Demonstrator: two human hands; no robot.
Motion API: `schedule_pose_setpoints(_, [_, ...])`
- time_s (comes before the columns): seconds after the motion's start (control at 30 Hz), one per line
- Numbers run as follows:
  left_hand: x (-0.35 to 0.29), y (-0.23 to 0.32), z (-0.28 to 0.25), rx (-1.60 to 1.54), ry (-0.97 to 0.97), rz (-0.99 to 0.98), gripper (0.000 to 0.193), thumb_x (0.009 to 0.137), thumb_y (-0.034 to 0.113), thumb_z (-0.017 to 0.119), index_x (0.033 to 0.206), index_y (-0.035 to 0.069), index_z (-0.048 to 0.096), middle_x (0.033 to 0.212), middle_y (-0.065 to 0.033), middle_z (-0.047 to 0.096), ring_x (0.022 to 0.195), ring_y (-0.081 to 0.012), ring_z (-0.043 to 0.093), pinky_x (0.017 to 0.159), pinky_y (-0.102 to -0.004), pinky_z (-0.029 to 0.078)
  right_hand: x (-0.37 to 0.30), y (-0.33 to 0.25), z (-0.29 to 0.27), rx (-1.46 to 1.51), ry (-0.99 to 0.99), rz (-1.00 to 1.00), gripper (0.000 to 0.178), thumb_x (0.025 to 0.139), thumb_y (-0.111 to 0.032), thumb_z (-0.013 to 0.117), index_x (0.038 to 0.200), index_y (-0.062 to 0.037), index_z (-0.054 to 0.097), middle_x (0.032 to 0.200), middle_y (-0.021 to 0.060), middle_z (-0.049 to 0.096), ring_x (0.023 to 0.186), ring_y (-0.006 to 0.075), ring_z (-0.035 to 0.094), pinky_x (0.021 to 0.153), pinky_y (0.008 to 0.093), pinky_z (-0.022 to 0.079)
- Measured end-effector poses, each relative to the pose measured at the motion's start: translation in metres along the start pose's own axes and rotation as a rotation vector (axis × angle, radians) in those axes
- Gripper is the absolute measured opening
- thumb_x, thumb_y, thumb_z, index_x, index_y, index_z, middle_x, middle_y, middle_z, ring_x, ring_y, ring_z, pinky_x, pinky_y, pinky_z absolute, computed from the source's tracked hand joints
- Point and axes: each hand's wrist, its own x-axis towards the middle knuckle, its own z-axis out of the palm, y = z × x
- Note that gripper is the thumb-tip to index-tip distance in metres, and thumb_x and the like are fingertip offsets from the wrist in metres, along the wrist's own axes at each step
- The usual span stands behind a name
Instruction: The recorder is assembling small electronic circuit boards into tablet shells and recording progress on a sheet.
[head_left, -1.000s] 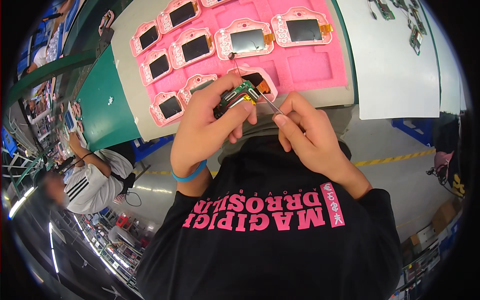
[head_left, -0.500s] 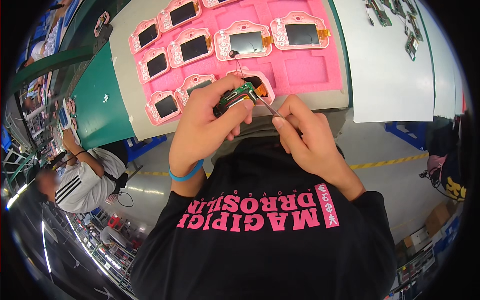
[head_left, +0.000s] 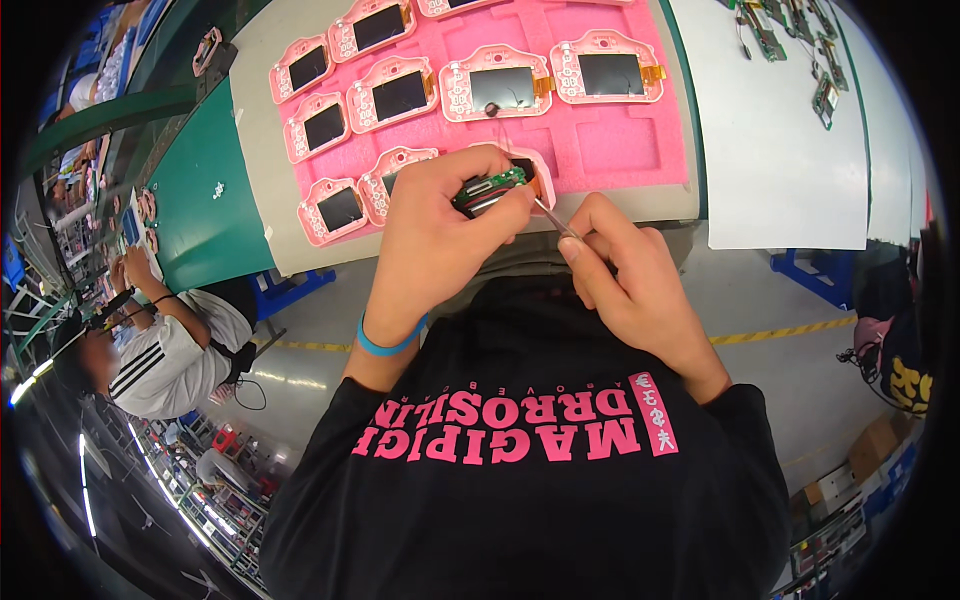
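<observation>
My left hand [head_left: 447, 225], a blue band at its wrist, is closed around a green circuit board [head_left: 512, 178] with wires, pinching it between thumb and fingers. A thin dark wire runs from the board up to a small round black part [head_left: 492, 109], which lies over a screen in the row behind. In my right hand [head_left: 625, 268] are slim metal tweezers [head_left: 560, 222], their tip close to the board's right end and an orange ribbon cable. Whether the tip touches either cannot be made out. Directly behind the board is a pink camera-shaped housing [head_left: 543, 172], partly hidden by my left hand.
A pink foam tray [head_left: 615, 145] holds several pink housings with dark screens. More circuit boards [head_left: 825, 98] lie on the white surface [head_left: 785, 190] at right. A green mat [head_left: 205, 235] covers the left side, where a co-worker in a white shirt [head_left: 175, 355] sits.
Both hands have shifted slightly right, and the board has turned in my left hand. The tweezers' tip has moved a little right and down. The tray appears slightly shifted in view.
</observation>
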Motion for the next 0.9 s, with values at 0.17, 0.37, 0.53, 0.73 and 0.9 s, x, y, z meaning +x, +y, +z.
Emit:
schedule_pose_setpoints(0.17, [-0.007,0.021,-0.009,-0.086,0.012,-0.076,0.026,0.103,0.017,0.068,0.122,0.0,0.072,0.079,-0.0055,0.072,0.062,-0.0123,0.064,0.053,-0.0212,0.046,-0.01,0.011,-0.027,-0.107,0.174,-0.099,0.007,0.103,-0.002,0.063,0.109,-0.0034,0.064,0.074,0.0022,0.064,0.059,0.0125,0.049,0.058,0.0258,0.036])
schedule_pose_setpoints(0.37, [0.0,0.024,0.0,-0.319,-0.092,-0.075,0.038,0.109,0.019,0.058,0.141,0.0,0.067,0.075,-0.0086,0.073,0.053,-0.0086,0.055,0.047,-0.0187,0.039,0.027,0.001,-0.008,-0.444,0.19,-0.567,0.033,0.088,0.003,0.078,0.12,-0.003,0.077,0.089,0.0045,0.075,0.063,0.0128,0.057,0.059,0.0258,0.044])
schedule_pose_setpoints(0.53, [-0.015,0.012,-0.011,-0.382,-0.072,-0.112,0.036,0.103,0.016,0.069,0.136,0.002,0.069,0.089,-0.0089,0.076,0.066,-0.0135,0.066,0.054,-0.0227,0.048,0.05,0.008,-0.016,-0.566,0.174,-0.688,0.033,0.084,0.001,0.082,0.116,-0.0048,0.079,0.092,0.005,0.078,0.065,0.0145,0.062,0.06,0.0268,0.048])
schedule_pose_setpoints(0.73, [-0.028,-0.009,-0.025,0.278,0.245,0.096,0.052,0.093,0.009,0.072,0.145,0.009,0.068,0.107,-0.0079,0.079,0.077,-0.015,0.061,0.069,-0.0263,0.052,0.051,0.004,-0.009,-0.709,0.239,-0.639,0.037,0.082,0.0,0.082,0.118,-0.0057,0.078,0.09,0.0055,0.078,0.064,0.0159,0.064,0.06,0.0271,0.048])
schedule_pose_setpoints(0.9, [-0.005,-0.02,-0.021,0.624,0.314,0.543,0.068,0.077,0.005,0.079,0.144,0.014,0.07,0.124,-0.0029,0.075,0.098,-0.0197,0.06,0.084,-0.0318,0.052,0.053,0.002,-0.008,-0.769,0.248,-0.493,0.041,0.081,0.002,0.08,0.121,-0.0058,0.076,0.089,0.0053,0.078,0.063,0.0162,0.063,0.06,0.0274,0.048])
